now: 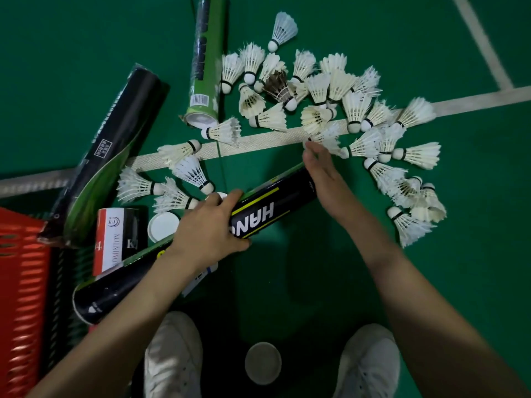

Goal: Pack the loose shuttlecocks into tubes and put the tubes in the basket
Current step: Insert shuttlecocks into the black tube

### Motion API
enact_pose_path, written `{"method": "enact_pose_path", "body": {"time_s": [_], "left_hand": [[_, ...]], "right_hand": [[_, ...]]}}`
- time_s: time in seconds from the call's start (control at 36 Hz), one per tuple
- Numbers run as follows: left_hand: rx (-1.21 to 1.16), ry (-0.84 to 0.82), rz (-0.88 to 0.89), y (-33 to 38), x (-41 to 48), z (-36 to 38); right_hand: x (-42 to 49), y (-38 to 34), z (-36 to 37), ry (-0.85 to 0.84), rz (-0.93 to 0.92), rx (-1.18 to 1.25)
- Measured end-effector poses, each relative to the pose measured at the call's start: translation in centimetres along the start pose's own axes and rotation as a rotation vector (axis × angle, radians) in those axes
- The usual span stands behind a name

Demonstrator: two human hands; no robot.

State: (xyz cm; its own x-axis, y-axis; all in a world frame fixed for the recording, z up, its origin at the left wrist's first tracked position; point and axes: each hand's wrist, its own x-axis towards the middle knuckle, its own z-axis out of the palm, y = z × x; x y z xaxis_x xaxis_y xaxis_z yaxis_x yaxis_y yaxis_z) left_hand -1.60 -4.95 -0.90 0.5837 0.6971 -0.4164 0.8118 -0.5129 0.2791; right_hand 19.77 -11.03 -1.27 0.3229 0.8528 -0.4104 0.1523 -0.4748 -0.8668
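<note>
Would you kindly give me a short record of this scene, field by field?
left hand: grips black tube near its middle
right hand: fingertips at a shuttlecock on the white line; pinch unclear
loose shuttlecocks: many, scattered on the floor
basket: red, far left
green tube: lying on floor
lid: white, off, by the left hand

Left hand [212, 225] gripping — right hand [321, 179] reaching, fingers [313, 156] straight.
</note>
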Motion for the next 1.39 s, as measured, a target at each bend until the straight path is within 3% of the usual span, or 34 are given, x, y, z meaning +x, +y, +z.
{"method": "enact_pose_path", "body": {"time_s": [0.08,0.17,0.31,0.39,0.5,0.64,0.72,0.86,0.94,1.11,1.25,1.33,1.39], "left_hand": [[0.014,-0.007,-0.031,0.2,0.9,-0.5],[0.033,-0.024,-0.018,0.9,2.0,-1.5],[0.061,-0.108,-0.003,2.8,4.2,-3.0],[0.056,-0.168,-0.008,3.8,5.0,-3.2],[0.081,-0.200,-0.042,4.2,5.5,-3.2],[0.089,-0.212,-0.087,3.1,5.6,-3.0],[0.075,-0.203,-0.110,2.0,5.6,-2.9],[0.021,-0.134,-0.151,0.1,5.5,-2.3],[-0.014,-0.084,-0.164,-0.6,4.9,-1.7],[-0.012,-0.047,-0.107,0.5,3.0,-0.7],[0.019,-0.025,-0.049,1.6,2.2,-0.4],[0.030,-0.036,-0.070,1.9,2.4,-0.3],[0.025,-0.046,-0.083,2.2,2.7,-0.1]], "right_hand": [[0.9,-0.6,0.1,0.028,0.038,0.041],[2.3,-1.2,-0.7,0.175,0.071,0.049],[5.5,-0.7,-3.0,0.356,0.024,-0.146],[7.3,-0.5,-4.5,0.396,0.146,-0.128],[8.6,0.0,-5.9,0.320,0.329,-0.047],[8.7,0.1,-5.2,0.174,0.382,-0.005],[9.0,1.2,-4.7,0.177,0.344,0.034],[7.6,2.0,-4.3,0.436,0.129,-0.177],[5.7,1.6,-4.1,0.519,0.006,-0.121],[2.2,0.4,-3.1,0.313,-0.066,-0.071],[0.4,-0.6,-1.4,0.081,0.043,0.031],[0.4,0.2,-1.7,0.076,0.030,-0.009],[0.9,0.8,-2.5,0.172,0.020,-0.027]]}}
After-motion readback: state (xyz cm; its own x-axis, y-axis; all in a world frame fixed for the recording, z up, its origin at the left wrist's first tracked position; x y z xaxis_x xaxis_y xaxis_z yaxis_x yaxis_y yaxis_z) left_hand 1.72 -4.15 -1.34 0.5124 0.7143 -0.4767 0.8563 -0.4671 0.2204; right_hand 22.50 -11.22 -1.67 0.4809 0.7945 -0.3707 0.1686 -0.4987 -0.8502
